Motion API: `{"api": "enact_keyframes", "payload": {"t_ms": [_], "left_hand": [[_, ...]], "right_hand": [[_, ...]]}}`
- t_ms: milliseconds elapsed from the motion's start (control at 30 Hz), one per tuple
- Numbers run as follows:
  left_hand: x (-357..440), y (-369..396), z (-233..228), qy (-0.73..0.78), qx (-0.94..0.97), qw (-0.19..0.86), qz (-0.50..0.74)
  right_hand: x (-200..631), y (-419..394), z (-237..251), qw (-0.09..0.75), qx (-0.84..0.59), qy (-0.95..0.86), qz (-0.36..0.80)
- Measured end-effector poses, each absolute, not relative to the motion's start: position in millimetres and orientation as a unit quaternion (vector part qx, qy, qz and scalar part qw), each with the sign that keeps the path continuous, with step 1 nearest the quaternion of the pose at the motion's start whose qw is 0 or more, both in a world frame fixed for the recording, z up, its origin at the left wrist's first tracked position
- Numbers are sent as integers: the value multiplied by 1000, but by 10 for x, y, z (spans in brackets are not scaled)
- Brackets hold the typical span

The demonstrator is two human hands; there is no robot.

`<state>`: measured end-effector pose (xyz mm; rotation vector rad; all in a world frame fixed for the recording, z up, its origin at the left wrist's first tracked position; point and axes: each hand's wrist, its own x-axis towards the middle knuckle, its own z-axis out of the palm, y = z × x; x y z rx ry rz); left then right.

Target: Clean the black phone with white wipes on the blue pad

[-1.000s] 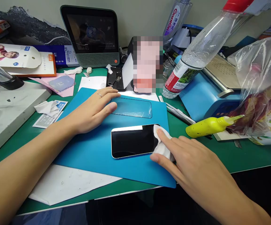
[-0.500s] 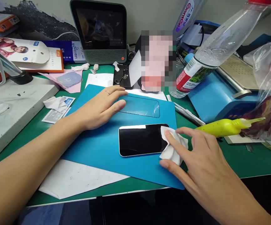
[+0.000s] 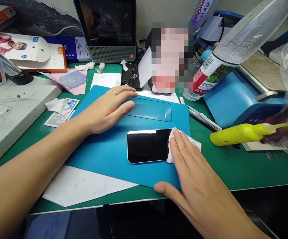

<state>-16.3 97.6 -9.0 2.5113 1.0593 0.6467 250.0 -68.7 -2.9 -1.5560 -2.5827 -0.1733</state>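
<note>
A phone (image 3: 147, 147) with a black screen and pale frame lies flat on the blue mat (image 3: 101, 151). My right hand (image 3: 191, 162) presses a white wipe (image 3: 195, 143) onto the phone's right end; its fingers are stretched flat, thumb apart. That end of the phone is hidden under wipe and hand. My left hand (image 3: 111, 109) rests open near the top left of the mat, wearing a ring. Its fingertips are over the left end of a clear screen protector (image 3: 150, 109) with a dark outline, which has a whitish glare or crease at its right.
To the right are a yellow-green squeeze bottle (image 3: 238, 134), a leaning plastic bottle (image 3: 216, 71) and a blue machine (image 3: 233, 96). Behind the mat stands a smart display (image 3: 111, 53). A white lamp base (image 3: 44, 91) is at left. White paper (image 3: 84, 186) sticks out under the mat.
My right hand has flattened its fingers over the wipe and shifted slightly left along the phone. My left hand stays in about the same place. The camera view has moved a little.
</note>
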Motion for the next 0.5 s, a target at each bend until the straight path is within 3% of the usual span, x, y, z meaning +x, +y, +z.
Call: {"api": "enact_keyframes", "payload": {"t_ms": [200, 500], "left_hand": [[-171, 1004, -121, 355, 884, 168, 255], [-177, 1018, -99, 342, 884, 168, 270]], "right_hand": [[2371, -508, -85, 40, -451, -889, -61], [1879, -356, -32, 39, -377, -925, 37]]}}
